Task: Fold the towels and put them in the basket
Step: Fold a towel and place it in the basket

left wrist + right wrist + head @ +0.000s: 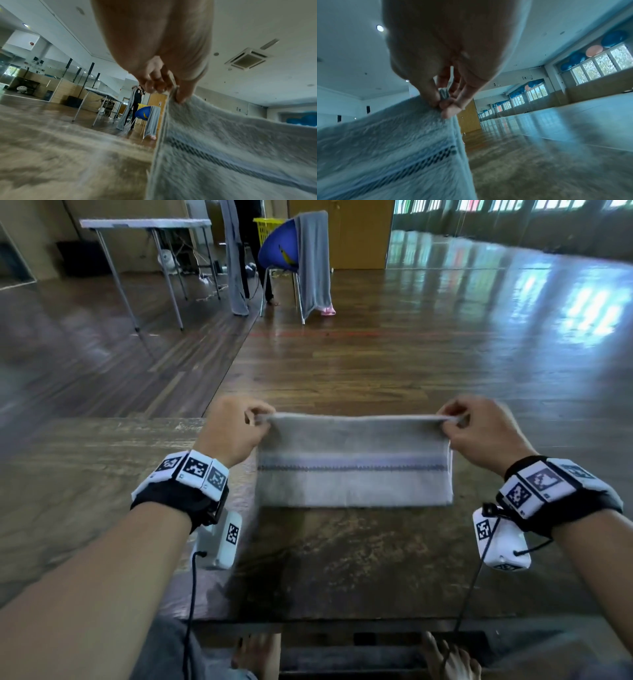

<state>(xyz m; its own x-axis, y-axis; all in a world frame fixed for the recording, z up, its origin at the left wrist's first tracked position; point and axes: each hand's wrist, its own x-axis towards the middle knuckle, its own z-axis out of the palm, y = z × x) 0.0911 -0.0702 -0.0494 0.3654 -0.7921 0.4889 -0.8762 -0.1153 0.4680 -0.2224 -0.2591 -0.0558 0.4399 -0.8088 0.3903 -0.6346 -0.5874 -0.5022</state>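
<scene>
A grey towel [352, 463] with a darker woven stripe hangs stretched between both hands above the worn table [342, 559]. My left hand [255, 419] pinches its top left corner, and my right hand [452, 421] pinches the top right corner. The towel's lower edge sits at or just above the table top. In the left wrist view the left hand [169, 92] grips the towel [231, 155] at its edge. The right wrist view shows thumb and fingers of the right hand [443, 102] clamped on a bunched corner of the towel [388, 148].
A yellow basket [267, 229] stands far back behind a blue chair [281, 248] draped with another grey towel [313, 258]. A person stands there holding a long grey towel [234, 258]. A folding table [144, 225] is at the back left. My bare feet [257, 652] show under the table.
</scene>
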